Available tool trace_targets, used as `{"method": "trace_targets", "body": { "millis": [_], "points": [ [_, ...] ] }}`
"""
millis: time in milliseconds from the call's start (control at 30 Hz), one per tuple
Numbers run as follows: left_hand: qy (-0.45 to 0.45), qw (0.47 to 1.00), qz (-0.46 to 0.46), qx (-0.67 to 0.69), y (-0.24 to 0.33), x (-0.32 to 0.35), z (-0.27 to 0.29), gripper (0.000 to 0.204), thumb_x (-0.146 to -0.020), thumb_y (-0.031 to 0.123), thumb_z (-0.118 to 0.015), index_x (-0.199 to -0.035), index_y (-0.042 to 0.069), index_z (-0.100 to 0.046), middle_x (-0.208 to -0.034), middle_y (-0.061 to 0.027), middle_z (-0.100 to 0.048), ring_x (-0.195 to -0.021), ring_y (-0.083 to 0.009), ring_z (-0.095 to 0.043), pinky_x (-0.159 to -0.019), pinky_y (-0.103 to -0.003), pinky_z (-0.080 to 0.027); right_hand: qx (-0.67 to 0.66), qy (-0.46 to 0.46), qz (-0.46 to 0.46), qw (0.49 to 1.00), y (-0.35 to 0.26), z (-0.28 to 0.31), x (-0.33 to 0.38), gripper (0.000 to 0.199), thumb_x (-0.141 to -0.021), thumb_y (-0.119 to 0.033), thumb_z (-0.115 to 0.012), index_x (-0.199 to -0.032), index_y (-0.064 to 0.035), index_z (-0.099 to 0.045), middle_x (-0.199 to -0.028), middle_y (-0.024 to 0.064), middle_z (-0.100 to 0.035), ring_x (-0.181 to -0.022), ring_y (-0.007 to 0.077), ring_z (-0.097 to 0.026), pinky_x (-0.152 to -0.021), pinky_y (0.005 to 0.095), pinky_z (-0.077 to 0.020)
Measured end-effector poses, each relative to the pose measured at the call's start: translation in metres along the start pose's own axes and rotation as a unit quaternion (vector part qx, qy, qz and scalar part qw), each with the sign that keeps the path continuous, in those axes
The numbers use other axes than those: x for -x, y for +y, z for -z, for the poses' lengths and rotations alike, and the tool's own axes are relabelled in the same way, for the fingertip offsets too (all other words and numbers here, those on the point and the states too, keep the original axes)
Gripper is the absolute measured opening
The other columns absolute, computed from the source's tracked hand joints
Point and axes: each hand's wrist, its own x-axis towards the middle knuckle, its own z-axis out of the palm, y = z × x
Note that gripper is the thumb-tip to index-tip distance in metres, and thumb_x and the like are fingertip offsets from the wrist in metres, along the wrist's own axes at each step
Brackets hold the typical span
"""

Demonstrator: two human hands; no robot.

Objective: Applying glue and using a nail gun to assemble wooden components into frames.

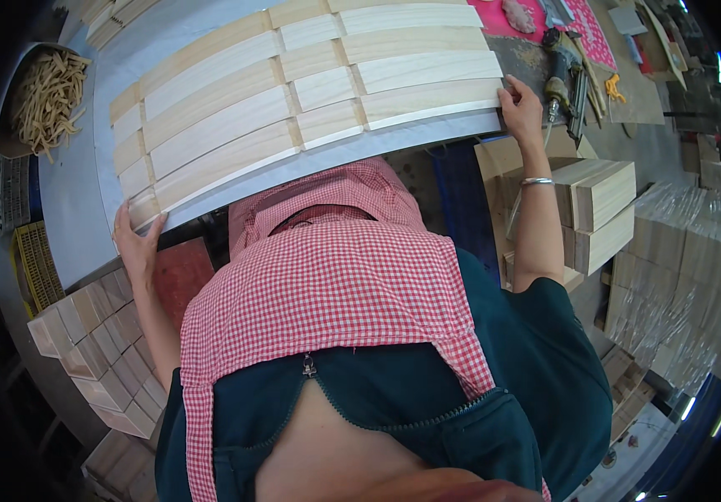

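Pale wooden slats [218, 125] lie side by side in several long rows on the blue-grey tabletop [76, 209], with narrow strips crossing them. My left hand [136, 243] grips the near left end of the closest slat [226, 167], thumb and fingers set apart around its corner. At the other end, my right hand [521, 109] has its curled fingers against the right end of the same row. The undersides of the slats are hidden.
A container of thin wooden strips [49, 96] stands at the far left. A dark power tool [558, 71] lies beyond my right hand. Stacked wooden blocks [105, 343] stand below left, more wooden pieces [599, 201] at right, beside plastic-wrapped stacks [674, 276].
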Motion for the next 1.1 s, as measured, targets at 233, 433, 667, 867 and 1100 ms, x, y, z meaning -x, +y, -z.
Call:
{"method": "trace_targets", "body": {
  "millis": [233, 433, 667, 867, 1100],
  "points": [
    [0.002, 1.000, 0.026, 0.010, 0.008, -0.003, 0.002, 0.076, -0.076, 0.031, -0.086, -0.137, -0.001, -0.055, -0.138, -0.0206, -0.055, -0.123, -0.0369, -0.053, -0.106, -0.043, -0.041, 0.004, 0.030, 0.013, 0.999, 0.003, -0.006, 0.001, 0.031, -0.088, -0.015, -0.067, -0.117, -0.0027, -0.072, -0.088, 0.0107, -0.067, -0.072, 0.0204, -0.061, -0.069, 0.0317, -0.0517],
    [0.000, 1.000, 0.015, 0.006, 0.009, -0.005, 0.000, 0.079, -0.074, 0.031, -0.087, -0.138, -0.001, -0.054, -0.139, -0.0200, -0.055, -0.122, -0.0373, -0.053, -0.105, -0.042, -0.042, 0.018, 0.022, 0.005, 1.000, 0.006, -0.010, -0.004, 0.029, -0.088, -0.015, -0.066, -0.115, -0.0051, -0.073, -0.088, 0.0114, -0.067, -0.071, 0.0215, -0.061, -0.069, 0.0326, -0.0518],
    [0.001, 0.999, 0.039, 0.018, 0.016, -0.007, -0.001, 0.082, -0.072, 0.030, -0.088, -0.140, 0.001, -0.053, -0.141, -0.0177, -0.055, -0.122, -0.0364, -0.052, -0.105, -0.042, -0.042, 0.048, 0.080, 0.028, 0.995, 0.007, -0.018, 0.000, 0.029, -0.087, -0.013, -0.062, -0.114, -0.0077, -0.074, -0.083, 0.0127, -0.063, -0.071, 0.0258, -0.058, -0.069, 0.0356, -0.0505],
    [-0.015, 0.998, 0.051, 0.045, 0.003, -0.010, 0.001, 0.082, -0.072, 0.029, -0.088, -0.141, 0.003, -0.053, -0.143, -0.0163, -0.054, -0.123, -0.0355, -0.052, -0.105, -0.042, -0.042, 0.089, 0.087, 0.037, 0.992, -0.002, -0.017, 0.004, 0.032, -0.086, -0.012, -0.059, -0.114, -0.0080, -0.073, -0.080, 0.0125, -0.060, -0.072, 0.0279, -0.057, -0.070, 0.0370, -0.0493],
    [-0.006, 0.999, 0.030, 0.042, -0.009, -0.005, 0.002, 0.080, -0.073, 0.027, -0.087, -0.141, 0.003, -0.053, -0.144, -0.0166, -0.053, -0.125, -0.0357, -0.050, -0.106, -0.042, -0.041, 0.083, 0.073, 0.045, 0.993, -0.005, -0.014, 0.010, 0.033, -0.087, -0.012, -0.058, -0.116, -0.0081, -0.073, -0.080, 0.0122, -0.060, -0.073, 0.0276, -0.057, -0.071, 0.0375, -0.0497]
  ]
}}
